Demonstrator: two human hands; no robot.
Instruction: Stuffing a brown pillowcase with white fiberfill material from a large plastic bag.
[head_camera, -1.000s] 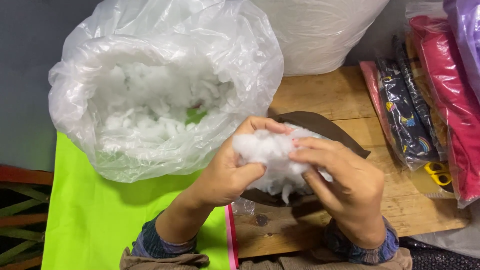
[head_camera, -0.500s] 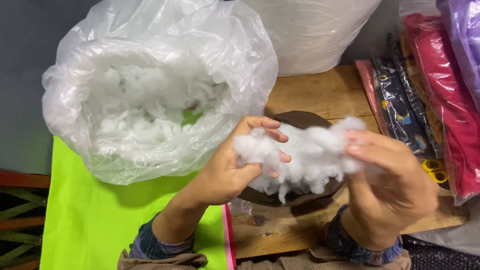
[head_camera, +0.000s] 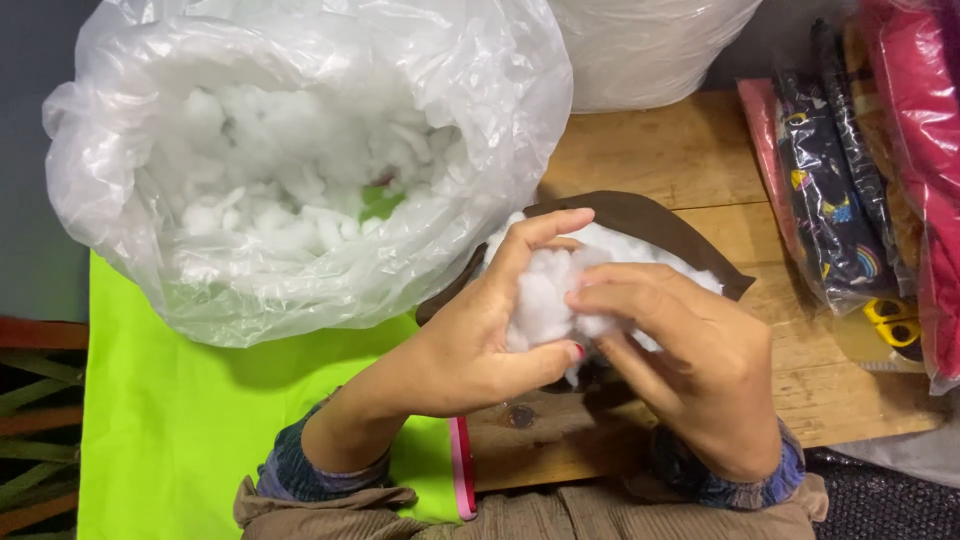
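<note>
Since half a second earlier, our right hand (head_camera: 690, 370) rejoined our left hand (head_camera: 490, 335); both gripped the white stuffing (head_camera: 545, 290), compacting it.

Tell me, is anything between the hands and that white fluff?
Nothing visible: the left hand and right hand both press directly on the white stuffing, above the brown fabric piece.
</note>
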